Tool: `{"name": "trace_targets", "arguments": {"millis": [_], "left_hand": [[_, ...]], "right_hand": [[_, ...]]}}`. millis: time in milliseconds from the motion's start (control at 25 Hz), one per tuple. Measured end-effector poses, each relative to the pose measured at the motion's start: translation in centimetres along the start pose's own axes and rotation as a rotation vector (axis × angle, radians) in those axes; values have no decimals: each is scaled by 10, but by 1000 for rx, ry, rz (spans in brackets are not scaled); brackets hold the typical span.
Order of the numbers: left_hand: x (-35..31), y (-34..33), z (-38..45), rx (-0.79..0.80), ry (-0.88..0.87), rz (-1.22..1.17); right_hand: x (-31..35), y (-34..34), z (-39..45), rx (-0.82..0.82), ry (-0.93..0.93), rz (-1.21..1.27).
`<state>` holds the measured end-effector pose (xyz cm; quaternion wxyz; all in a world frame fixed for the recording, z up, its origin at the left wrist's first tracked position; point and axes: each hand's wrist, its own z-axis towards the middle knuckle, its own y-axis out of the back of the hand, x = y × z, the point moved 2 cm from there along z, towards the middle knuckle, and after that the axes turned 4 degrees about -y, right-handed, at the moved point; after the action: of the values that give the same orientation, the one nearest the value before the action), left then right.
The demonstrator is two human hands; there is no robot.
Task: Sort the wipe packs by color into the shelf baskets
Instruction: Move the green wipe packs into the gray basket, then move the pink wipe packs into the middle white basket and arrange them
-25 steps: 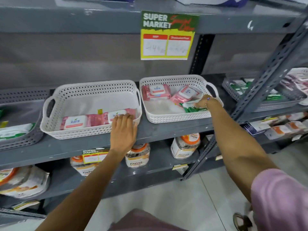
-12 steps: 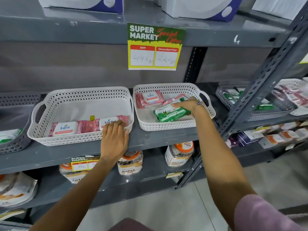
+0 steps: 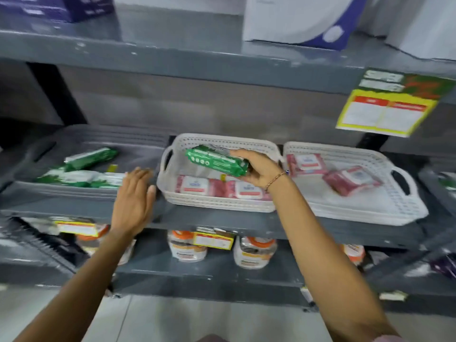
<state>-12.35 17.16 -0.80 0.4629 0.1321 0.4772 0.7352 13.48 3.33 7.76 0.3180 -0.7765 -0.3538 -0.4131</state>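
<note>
green wipe pack (image 3: 217, 160) gripped in the right hand (image 3: 260, 170), fingers curled round its right end, held in the air above the middle white basket (image 3: 170, 186) and tilted with the left end higher; printed back turned toward the camera; thin bracelet (image 3: 275, 180) at the right wrist

left hand (image 3: 134, 196) empty, flat and spread, fingers pointing up, raised in front of the shelf edge (image 3: 197, 222) between the grey basket (image 3: 61, 193) and the middle white basket; touching the shelf or not, cannot tell

inside the middle white basket, along its front wall, two pink wipe packs (image 3: 219, 187) side by side with white labels up

in the right white basket (image 3: 394, 206), one pink pack (image 3: 306, 164) at the back left corner and another pink pack (image 3: 350, 180) lying askew near the middle

in the grey basket on the left, several green-and-white packs (image 3: 84, 177) flat on the bottom, one green pack (image 3: 91, 157) propped at a slant behind them

yellow and green price sign (image 3: 389, 104) hanging from the upper shelf at the right; orange-lidded jars (image 3: 254, 251) on the shelf below; everything smeared by motion blur
</note>
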Motion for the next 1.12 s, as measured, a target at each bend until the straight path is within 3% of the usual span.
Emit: {"name": "trace_targets", "arguments": {"millis": [120, 280, 560, 720, 880, 1040, 1120], "left_hand": [[83, 31, -12, 25, 103, 50], [132, 42, -31, 105, 9, 90], [138, 35, -37, 32, 12, 38], [137, 39, -35, 15, 7, 21], [118, 36, -29, -31, 80, -37], [38, 9, -14, 18, -131, -146], [-11, -9, -3, 56, -195, -194]], "right_hand": [[-13, -103, 26, 77, -13, 147], [-35, -206, 56, 21, -25, 106], [-64, -272, 75, 51, -148, -98], [-49, -258, 59, 59, -115, -184], [-37, -194, 38, 59, -22, -187], [-20, -101, 25, -177, 133, -49], [-12, -41, 17, -372, 198, 41]]}}
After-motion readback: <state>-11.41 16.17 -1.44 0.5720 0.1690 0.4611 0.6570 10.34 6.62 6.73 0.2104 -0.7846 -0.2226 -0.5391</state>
